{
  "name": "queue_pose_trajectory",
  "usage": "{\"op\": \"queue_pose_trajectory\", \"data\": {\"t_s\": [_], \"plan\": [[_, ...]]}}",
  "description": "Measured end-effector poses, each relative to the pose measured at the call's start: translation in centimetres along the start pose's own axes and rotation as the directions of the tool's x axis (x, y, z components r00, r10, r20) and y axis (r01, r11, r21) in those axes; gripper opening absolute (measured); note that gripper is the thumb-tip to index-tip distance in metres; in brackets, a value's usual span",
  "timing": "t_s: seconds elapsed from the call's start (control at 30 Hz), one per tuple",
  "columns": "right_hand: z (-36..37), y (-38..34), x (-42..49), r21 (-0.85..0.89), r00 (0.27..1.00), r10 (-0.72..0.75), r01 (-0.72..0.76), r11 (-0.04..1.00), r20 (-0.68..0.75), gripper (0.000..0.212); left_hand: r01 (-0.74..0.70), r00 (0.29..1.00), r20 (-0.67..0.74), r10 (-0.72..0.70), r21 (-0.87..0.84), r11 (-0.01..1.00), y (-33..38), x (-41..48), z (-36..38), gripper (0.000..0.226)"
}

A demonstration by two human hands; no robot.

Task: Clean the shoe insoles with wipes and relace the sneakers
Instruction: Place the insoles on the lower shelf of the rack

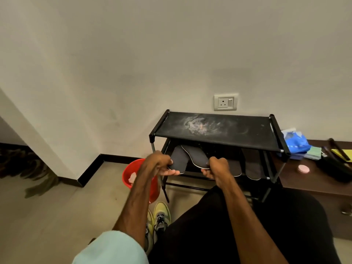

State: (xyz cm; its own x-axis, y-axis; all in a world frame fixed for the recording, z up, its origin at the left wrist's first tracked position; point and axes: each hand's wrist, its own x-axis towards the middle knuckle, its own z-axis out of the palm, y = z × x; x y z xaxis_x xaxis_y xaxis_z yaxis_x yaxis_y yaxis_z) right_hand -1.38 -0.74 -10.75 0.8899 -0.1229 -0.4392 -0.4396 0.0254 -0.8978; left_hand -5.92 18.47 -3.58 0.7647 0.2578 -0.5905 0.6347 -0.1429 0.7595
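left grip (162, 165) pinches the left insole (178, 159) by its end, right grip (217, 166) the right insole (196, 156). beyond the grips both rest on the lower shelf (221, 155), probably to dry.

Insoles (252, 165) lie on the rack's (228, 135) lower shelf.

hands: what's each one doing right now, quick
left hand: holds the left grey insole.
right hand: holds the right grey insole.
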Motion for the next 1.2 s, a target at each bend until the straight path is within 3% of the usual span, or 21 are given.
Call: {"op": "queue_pose_trajectory", "data": {"t_s": [0.1, 0.37, 0.47, 0.53, 0.67, 0.87, 1.07, 1.13, 1.2], "plan": [[0.4, 0.7, 1.3, 0.21, 0.995, 0.098, -0.102, 0.972, 0.031, 0.01, -0.02, 0.999, -0.028, 0.016, -0.132, 0.991, -1.8, 1.9, 2.0, 0.027], [3.3, 2.7, 6.2, 0.276, 0.966, 0.251, -0.224, 0.935, -0.066, 0.035, 0.039, 0.998, -0.033, -0.055, -0.371, 0.928, -3.6, 9.1, 5.2, 0.025], [3.8, 3.6, 8.0, 0.244, 0.965, 0.257, -0.238, 0.94, -0.05, 0.015, 0.056, 0.996, -0.035, -0.076, -0.409, 0.911, -4.0, 12.2, 6.4, 0.027], [3.8, 4.4, 9.0, 0.295, 0.949, 0.3, -0.261, 0.919, -0.095, 0.014, 0.074, 0.995, -0.031, -0.097, -0.433, 0.898, -4.2, 14.1, 7.0, 0.027], [3.8, 6.4, 11.0, 0.213, 0.957, 0.228, -0.188, 0.959, -0.18, 0.037, 0.106, 0.99, -0.033, -0.137, -0.462, 0.881, -4.3, 17.3, 7.7, 0.026], [4.2, 7.0, 13.2, 0.146, 0.964, 0.179, -0.152, 0.978, -0.196, 0.042, 0.129, 0.986, -0.028, -0.167, -0.514, 0.848, -5.8, 20.3, 8.5, 0.018], [5.2, 8.0, 13.8, 0.149, 0.958, 0.209, -0.182, 0.972, -0.196, 0.023, 0.082, 0.973, -0.125, -0.193, -0.595, 0.8, -8.4, 21.4, 9.1, 0.022], [5.5, 8.2, 13.6, 0.136, 0.953, 0.234, -0.21, 0.968, -0.194, 0.005, 0.06, 0.967, -0.157, -0.198, -0.618, 0.784, -9.1, 21.5, 9.1, 0.026], [5.2, 8.2, 13.7, 0.164, 0.946, 0.249, -0.217, 0.962, -0.208, 0.024, 0.025, 0.968, -0.177, -0.177, -0.634, 0.773, -9.8, 21.3, 9.0, 0.025]]}}
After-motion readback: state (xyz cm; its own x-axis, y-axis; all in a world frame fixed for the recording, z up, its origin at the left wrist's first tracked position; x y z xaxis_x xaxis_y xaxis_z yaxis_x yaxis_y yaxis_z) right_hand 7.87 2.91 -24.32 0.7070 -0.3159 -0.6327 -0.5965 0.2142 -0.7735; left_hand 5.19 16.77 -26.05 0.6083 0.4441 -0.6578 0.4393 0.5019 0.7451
